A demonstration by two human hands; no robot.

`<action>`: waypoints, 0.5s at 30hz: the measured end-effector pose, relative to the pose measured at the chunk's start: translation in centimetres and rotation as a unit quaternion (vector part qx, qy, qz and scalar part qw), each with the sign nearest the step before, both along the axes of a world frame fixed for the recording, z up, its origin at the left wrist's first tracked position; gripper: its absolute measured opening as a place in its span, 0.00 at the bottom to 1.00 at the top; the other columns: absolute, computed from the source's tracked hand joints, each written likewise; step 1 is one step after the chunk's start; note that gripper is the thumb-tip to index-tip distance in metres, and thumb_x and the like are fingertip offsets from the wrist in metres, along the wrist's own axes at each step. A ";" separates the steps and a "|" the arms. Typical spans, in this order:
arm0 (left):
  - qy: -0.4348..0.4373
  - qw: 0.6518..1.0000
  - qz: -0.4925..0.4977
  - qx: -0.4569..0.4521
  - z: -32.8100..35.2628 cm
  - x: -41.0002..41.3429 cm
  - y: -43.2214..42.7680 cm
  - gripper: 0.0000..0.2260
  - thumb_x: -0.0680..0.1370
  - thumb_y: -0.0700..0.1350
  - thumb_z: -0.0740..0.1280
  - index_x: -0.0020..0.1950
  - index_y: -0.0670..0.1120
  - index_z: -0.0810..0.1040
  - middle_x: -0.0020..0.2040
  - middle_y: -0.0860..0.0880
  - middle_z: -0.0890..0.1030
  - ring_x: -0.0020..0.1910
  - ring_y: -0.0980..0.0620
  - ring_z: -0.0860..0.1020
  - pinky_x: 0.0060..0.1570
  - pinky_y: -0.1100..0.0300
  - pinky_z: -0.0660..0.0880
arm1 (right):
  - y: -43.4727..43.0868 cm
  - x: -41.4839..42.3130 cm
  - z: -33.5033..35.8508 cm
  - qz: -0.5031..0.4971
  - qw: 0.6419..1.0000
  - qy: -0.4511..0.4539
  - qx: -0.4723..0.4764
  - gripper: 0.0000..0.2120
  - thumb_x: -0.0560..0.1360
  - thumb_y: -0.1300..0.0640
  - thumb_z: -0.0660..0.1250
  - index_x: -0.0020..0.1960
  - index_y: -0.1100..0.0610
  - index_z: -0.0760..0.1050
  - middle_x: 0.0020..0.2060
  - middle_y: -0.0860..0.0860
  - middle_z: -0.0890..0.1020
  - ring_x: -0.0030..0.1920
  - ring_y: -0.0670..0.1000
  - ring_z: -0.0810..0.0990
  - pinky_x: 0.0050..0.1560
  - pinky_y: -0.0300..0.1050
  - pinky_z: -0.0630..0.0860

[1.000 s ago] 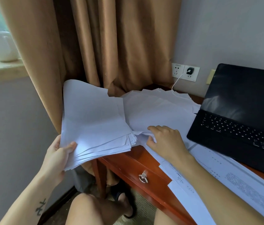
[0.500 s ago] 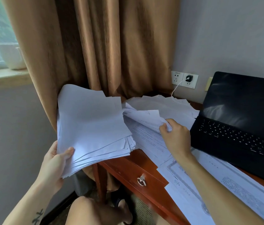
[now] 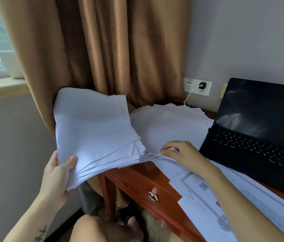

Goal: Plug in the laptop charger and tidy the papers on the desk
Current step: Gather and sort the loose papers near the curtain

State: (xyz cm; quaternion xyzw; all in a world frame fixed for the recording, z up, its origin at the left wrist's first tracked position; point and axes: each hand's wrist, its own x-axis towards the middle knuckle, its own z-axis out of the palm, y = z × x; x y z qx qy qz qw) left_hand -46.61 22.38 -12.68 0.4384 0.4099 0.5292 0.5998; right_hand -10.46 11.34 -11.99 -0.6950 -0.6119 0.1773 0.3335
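Note:
My left hand (image 3: 56,173) grips the near corner of a thick stack of white papers (image 3: 94,133), held in the air left of the desk. My right hand (image 3: 181,153) pinches the near edge of a loose sheet in the white paper pile (image 3: 171,126) lying on the desk. Printed sheets (image 3: 205,194) lie along the desk's front under my right forearm. The open black laptop (image 3: 253,135) stands at the right. A black charger plug (image 3: 202,85) sits in the wall socket, and its white cable (image 3: 187,100) runs down behind the paper pile.
The red-brown wooden desk (image 3: 137,179) has a drawer with a ring pull (image 3: 153,196). Brown curtains (image 3: 113,49) hang behind. A white pot (image 3: 11,64) stands on the window sill at the left. My knee (image 3: 102,229) is below the desk edge.
My right hand laid the lifted sheet back down and moved toward me to the pile's near edge. The held stack stayed in my left hand, shifting slightly.

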 end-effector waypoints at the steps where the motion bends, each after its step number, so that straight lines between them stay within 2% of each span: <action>1: 0.003 1.000 -0.002 0.003 0.1 0.0 0.1 0.17 0.82 0.35 0.67 0.67 0.53 0.78 0.59 0.47 0.85 0.52 0.42 0.84 0.48 0.49 0.79 | -0.1 0.0 0.1 0.001 1.000 -0.023 0.001 0.09 0.78 0.46 0.70 0.57 0.46 0.83 0.52 0.37 0.83 0.55 0.36 0.79 0.58 0.36 0.76; 4: 0.010 1.000 -0.013 0.006 0.1 0.1 0.5 0.16 0.82 0.35 0.67 0.66 0.52 0.78 0.59 0.47 0.86 0.52 0.43 0.84 0.49 0.49 0.78 | -0.2 0.1 0.5 0.000 0.996 -0.091 -0.004 0.13 0.78 0.45 0.70 0.62 0.44 0.80 0.55 0.36 0.80 0.57 0.35 0.76 0.56 0.32 0.72; 8: 0.020 1.000 -0.017 -0.004 -0.6 0.3 1.0 0.16 0.82 0.34 0.67 0.62 0.53 0.80 0.59 0.46 0.86 0.53 0.42 0.84 0.52 0.48 0.79 | -0.5 0.4 0.6 -0.015 0.992 -0.127 -0.007 0.11 0.81 0.48 0.66 0.60 0.49 0.81 0.54 0.40 0.81 0.55 0.41 0.78 0.59 0.44 0.77; 11: 0.022 1.000 -0.016 -0.008 -1.2 0.5 1.2 0.17 0.82 0.34 0.67 0.67 0.51 0.78 0.60 0.46 0.85 0.52 0.42 0.83 0.51 0.49 0.79 | -0.6 0.5 0.7 -0.030 0.993 -0.112 0.007 0.08 0.80 0.49 0.66 0.55 0.49 0.82 0.49 0.39 0.83 0.50 0.43 0.80 0.55 0.49 0.79; 15: 0.028 0.999 -0.014 -0.011 -2.0 0.4 1.0 0.18 0.82 0.34 0.66 0.69 0.51 0.77 0.60 0.46 0.85 0.50 0.43 0.83 0.47 0.50 0.78 | -0.8 0.8 1.3 -0.024 0.999 -0.024 -0.004 0.08 0.80 0.49 0.67 0.55 0.48 0.83 0.49 0.38 0.84 0.53 0.41 0.80 0.59 0.44 0.78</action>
